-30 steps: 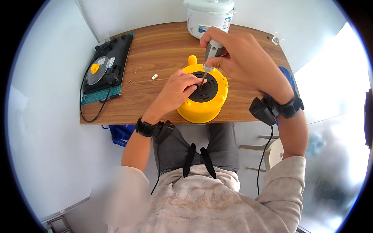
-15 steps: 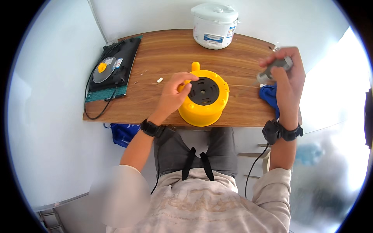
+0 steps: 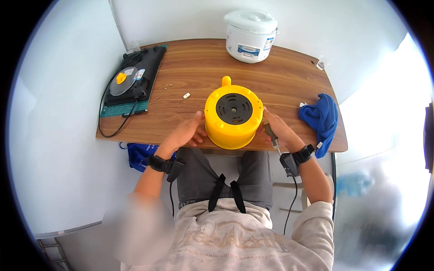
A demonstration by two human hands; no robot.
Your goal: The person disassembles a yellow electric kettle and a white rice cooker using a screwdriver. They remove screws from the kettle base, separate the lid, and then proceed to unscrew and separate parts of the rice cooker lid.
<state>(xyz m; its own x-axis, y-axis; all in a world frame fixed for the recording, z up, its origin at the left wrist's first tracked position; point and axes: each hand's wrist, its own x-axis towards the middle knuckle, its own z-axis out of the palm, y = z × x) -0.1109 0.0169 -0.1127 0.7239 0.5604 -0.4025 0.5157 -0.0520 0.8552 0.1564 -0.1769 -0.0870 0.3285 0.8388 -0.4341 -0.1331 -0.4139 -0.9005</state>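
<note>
A yellow pot-shaped appliance stands upside down near the table's front edge, its round black slotted base plate facing up. A stubby yellow handle points away from me. At the pot's left side is my left hand, fingers apart; whether the fingertips touch the wall I cannot tell. My right hand is against the pot's right side. It also grips a screwdriver by its grey handle, with the shaft pointing back toward my wrist.
A white rice cooker stands at the back. To the left, a black flat appliance and a clear lid with a yellow knob lie over a green mat. A small white piece lies left of the pot; a blue cloth lies right.
My right hand has come down from the right with the screwdriver to the pot's side. My left hand has left the base plate for the left side.
</note>
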